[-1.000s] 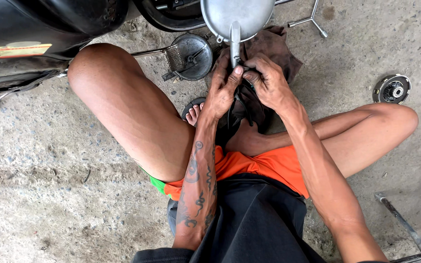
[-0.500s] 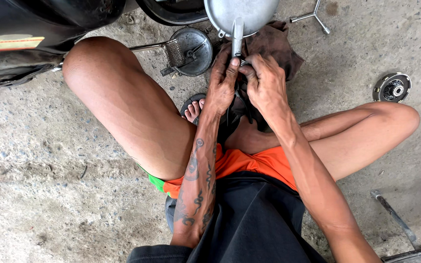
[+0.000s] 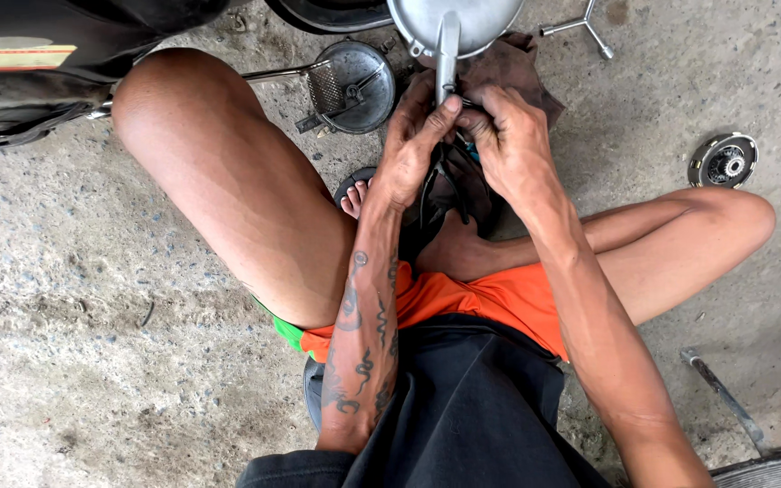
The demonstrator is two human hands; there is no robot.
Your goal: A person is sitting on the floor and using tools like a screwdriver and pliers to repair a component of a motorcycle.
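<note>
My left hand (image 3: 411, 149) and my right hand (image 3: 515, 149) meet over my crossed legs, fingers closed together on a small dark part (image 3: 468, 145) with a bluish bit showing. My left thumb presses against the handle of a metal pan (image 3: 447, 54), whose round bowl (image 3: 490, 16) lies just beyond the hands. Thin dark loops (image 3: 440, 194), either tool handles or straps, hang below the hands; I cannot tell which. Most of the part is hidden by my fingers.
A round dark metal cover (image 3: 354, 86) with a mesh piece lies left of the pan. A brown rag (image 3: 522, 63) sits under the pan. A cross wrench (image 3: 580, 27) lies far right, a round clutch-like disc (image 3: 725, 161) at right, a metal rod (image 3: 720, 398) lower right. A dark vehicle body (image 3: 38, 81) fills the upper left.
Both hands have stayed together on the part, close under the pan handle. The view has shifted slightly; my left thumb now rests higher on the handle.
</note>
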